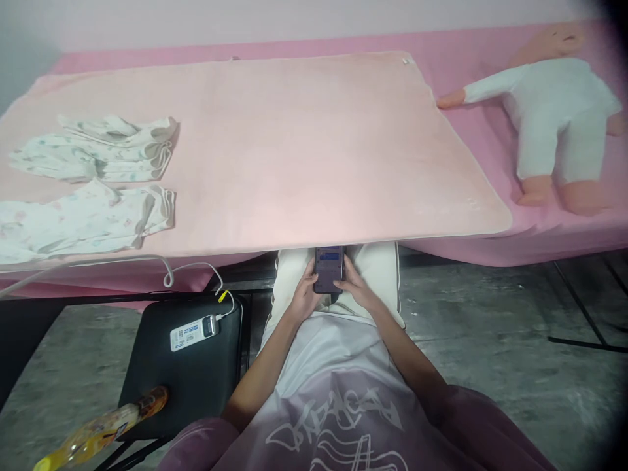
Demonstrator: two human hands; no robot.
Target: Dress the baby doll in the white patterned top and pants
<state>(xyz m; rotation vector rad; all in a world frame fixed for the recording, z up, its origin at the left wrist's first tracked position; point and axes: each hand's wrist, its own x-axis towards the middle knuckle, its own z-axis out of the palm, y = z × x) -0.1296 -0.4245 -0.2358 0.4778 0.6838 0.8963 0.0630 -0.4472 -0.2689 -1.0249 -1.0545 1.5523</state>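
In my lap, just below the table's front edge, a smartphone [329, 271] with a lit screen rests between both hands. My left hand [307, 291] is closed round its left side, thumb near the lower left of the screen. On the other side my right hand [357, 284] grips the right edge, its thumb reaching over the lower screen. The phone's top end is partly hidden by the table edge. White trousers [387, 278] show beneath it.
A pale pink mat [314, 150] covers much of the pink-draped table. Folded baby clothes [88, 216] lie at left, a doll [562, 118] in white at right. A black stool [196, 386] bears a power bank [193, 332], its cable, and a bottle [103, 428].
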